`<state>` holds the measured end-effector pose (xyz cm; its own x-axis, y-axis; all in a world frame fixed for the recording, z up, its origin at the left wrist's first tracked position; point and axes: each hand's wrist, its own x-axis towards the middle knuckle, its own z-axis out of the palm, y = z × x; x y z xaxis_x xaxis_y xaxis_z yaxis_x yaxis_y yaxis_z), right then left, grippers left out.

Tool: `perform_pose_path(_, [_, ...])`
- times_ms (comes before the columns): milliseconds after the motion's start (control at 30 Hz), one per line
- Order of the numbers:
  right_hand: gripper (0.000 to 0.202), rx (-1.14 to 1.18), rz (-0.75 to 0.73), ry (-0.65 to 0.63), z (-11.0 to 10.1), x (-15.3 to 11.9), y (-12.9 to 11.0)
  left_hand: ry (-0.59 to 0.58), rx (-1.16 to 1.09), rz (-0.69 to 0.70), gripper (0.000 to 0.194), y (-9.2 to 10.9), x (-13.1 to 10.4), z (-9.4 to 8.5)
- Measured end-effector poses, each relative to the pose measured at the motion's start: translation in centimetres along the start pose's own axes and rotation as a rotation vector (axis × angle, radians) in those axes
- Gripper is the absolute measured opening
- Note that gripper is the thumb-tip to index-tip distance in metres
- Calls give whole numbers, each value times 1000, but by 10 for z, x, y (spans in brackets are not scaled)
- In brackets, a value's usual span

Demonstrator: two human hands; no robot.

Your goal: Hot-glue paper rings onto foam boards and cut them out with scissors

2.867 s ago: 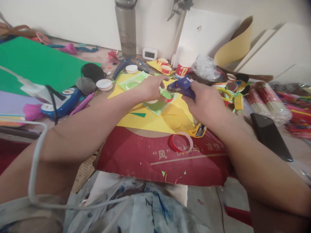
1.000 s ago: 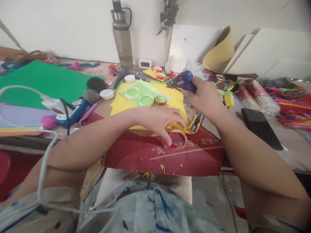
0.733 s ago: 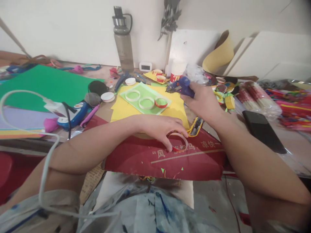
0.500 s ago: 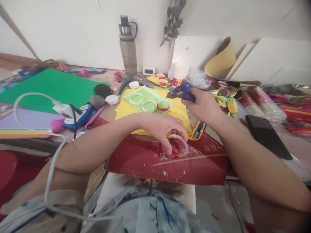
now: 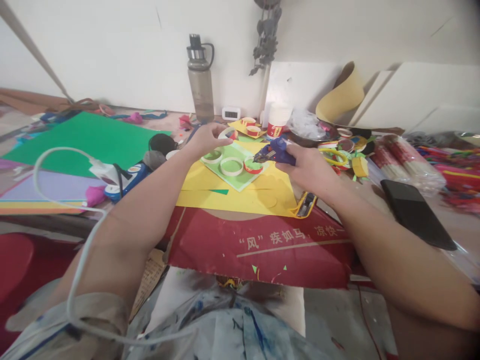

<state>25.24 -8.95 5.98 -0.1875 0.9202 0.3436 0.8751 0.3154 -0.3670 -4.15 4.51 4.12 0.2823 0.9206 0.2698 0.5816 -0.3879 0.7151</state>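
My left hand [image 5: 206, 140] pinches a white and red paper ring [image 5: 228, 133] just above the back edge of a light green sheet. Three rings rest on that green sheet [image 5: 240, 183]: two whitish ones, the middle one [image 5: 231, 167] and one at the left [image 5: 212, 156], and a red-edged ring [image 5: 253, 165] at the right. My right hand [image 5: 305, 162] grips a blue glue gun [image 5: 276, 151], its nozzle pointing left over the red-edged ring. Yellow paper [image 5: 240, 202] lies under the green sheet.
Red cardboard [image 5: 262, 260] covers the front edge. A grey bottle [image 5: 201, 87], small clock [image 5: 231, 113] and paper cup [image 5: 276, 122] stand behind. A yellow cutter [image 5: 306, 204] and black phone [image 5: 418, 215] lie right. Green paper [image 5: 86, 142] and a white cable [image 5: 88, 245] are left.
My left hand has moved from above the red cardboard up to the back of the green sheet, carrying the ring. My right hand with the glue gun has shifted slightly down and left.
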Motion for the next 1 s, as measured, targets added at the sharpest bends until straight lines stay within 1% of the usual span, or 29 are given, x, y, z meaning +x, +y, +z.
perform_pose_path(67, [7, 4, 6, -27, 1, 0, -2, 25, 66, -9, 46, -12, 7, 6])
perform_pose_path(133, [5, -3, 12, -48, 1, -1, -4, 34, 137, 13, 46, -19, 13, 11])
perform_pose_path(233, [6, -13, -2, -53, 2, -2, -5, 12, 283, 12, 57, -22, 18, 19])
perform_pose_path(300, [6, -17, -7, -61, 2, -2, -5, -24, 369, 0, 66, -22, 19, 22])
perform_pose_path(333, [8, -21, -4, -73, 2, -2, -5, -46, 407, -2, 68, -21, 18, 24])
perform_pose_path(467, [14, -36, 23, -134, -3, -2, -6, -143, 532, 31, 64, -14, 12, 23])
perform_pose_path(567, [16, -31, 41, -184, -11, -2, -7, -208, 562, 59, 63, -6, 8, 18])
perform_pose_path(667, [18, -43, 39, -285, -23, 0, -7, -295, 576, 53, 67, 4, 4, 12])
perform_pose_path(800, [24, -74, -8, -436, -40, 2, -5, -423, 581, 46, 74, 20, -3, 5])
perform_pose_path(900, [27, -70, -17, -479, -47, 2, -5, -449, 576, 40, 76, 27, -7, 2])
perform_pose_path(1000, [29, -65, -15, -463, -46, 1, -7, -433, 539, 39, 74, 26, -8, -1])
